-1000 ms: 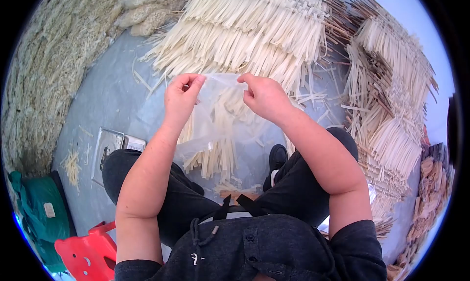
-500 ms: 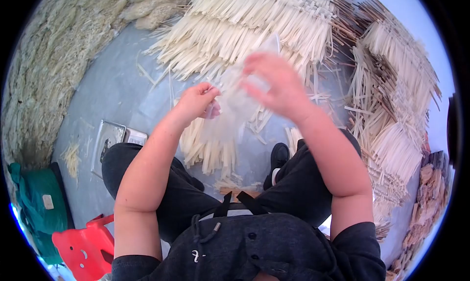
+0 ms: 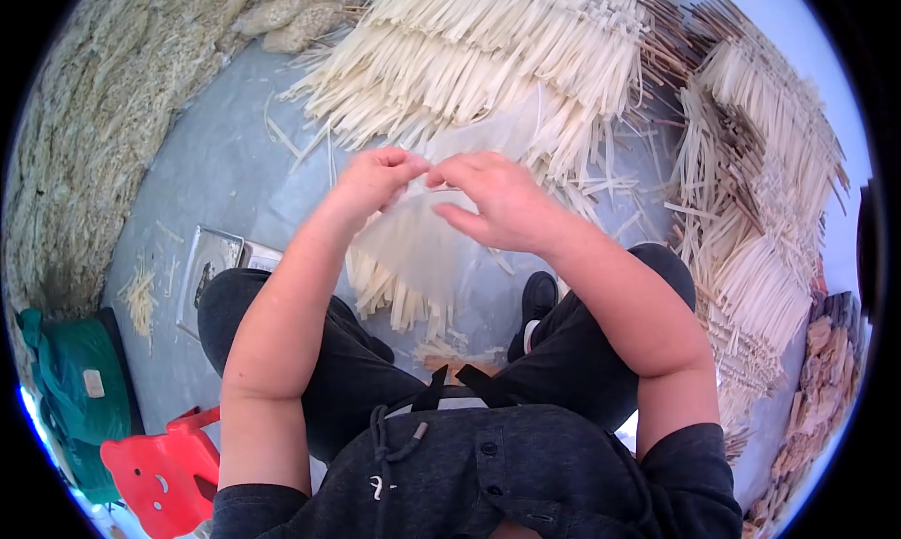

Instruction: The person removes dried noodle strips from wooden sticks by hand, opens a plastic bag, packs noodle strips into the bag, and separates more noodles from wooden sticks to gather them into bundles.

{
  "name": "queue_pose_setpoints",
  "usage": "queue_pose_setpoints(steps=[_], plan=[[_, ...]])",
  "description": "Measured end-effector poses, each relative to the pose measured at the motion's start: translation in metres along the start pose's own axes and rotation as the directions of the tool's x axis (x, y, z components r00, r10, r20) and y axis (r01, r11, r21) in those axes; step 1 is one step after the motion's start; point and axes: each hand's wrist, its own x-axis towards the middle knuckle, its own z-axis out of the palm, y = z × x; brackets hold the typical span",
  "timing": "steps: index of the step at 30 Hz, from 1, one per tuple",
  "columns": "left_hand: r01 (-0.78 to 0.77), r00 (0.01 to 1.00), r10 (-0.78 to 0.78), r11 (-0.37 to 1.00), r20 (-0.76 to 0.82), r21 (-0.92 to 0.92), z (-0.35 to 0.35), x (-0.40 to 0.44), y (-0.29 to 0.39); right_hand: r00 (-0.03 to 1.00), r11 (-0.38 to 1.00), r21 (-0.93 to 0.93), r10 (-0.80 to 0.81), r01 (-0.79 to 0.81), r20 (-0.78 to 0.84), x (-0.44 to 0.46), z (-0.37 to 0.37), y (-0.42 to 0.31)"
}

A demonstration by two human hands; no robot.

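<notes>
A thin, clear plastic bag point(image 3: 422, 253) hangs in front of me, its upper part spreading to the right past my hands. My left hand point(image 3: 380, 182) pinches the bag near its middle. Close beside it, my right hand point(image 3: 483, 196) has thumb and fingers apart, its fingertips by the left fingertips at the plastic. Below the bag, pale flat strips point(image 3: 380, 300) lie in a loose heap on the grey floor between my legs, seen partly through the plastic.
Large stacks of pale strips point(image 3: 488, 51) lie ahead, with more point(image 3: 751, 285) at the right. A metal tray-like scale point(image 3: 214, 257) is by my left knee. A red stool point(image 3: 164, 473) and a green bag point(image 3: 84, 398) stand lower left. Rough fibrous bundles point(image 3: 84, 145) line the left.
The bag went from being stretched between both hands to hanging from the left hand, with part of it to the upper right. My right hand swung up, then came down beside the left.
</notes>
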Motion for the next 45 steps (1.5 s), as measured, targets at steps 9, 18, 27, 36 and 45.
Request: queue_pose_setpoints(steps=[9,18,27,36,45], plan=[[-0.104,0.952,0.205,0.914,-0.226,0.391,-0.033,0.008,-0.007,0.962,0.998,0.035,0.043,-0.055,0.27,0.001,-0.022,0.006],[0.104,0.986,-0.107,0.994,-0.13,-0.031,0.0,-0.032,0.032,0.939,0.989,-0.105,0.128,-0.1,0.319,0.0,-0.025,0.004],[0.003,1.0,0.0,0.982,0.013,-0.186,0.01,-0.005,-0.004,0.971,0.997,0.07,0.014,-0.032,0.237,-0.001,0.009,-0.005],[-0.178,0.916,0.267,0.939,-0.298,0.294,-0.006,-0.013,0.003,0.885,0.98,0.017,0.172,-0.199,0.432,-0.001,-0.003,-0.016],[-0.177,0.938,0.19,0.982,-0.289,0.069,-0.007,-0.001,-0.003,0.903,0.956,0.093,0.225,-0.276,0.366,-0.005,0.004,-0.004]])
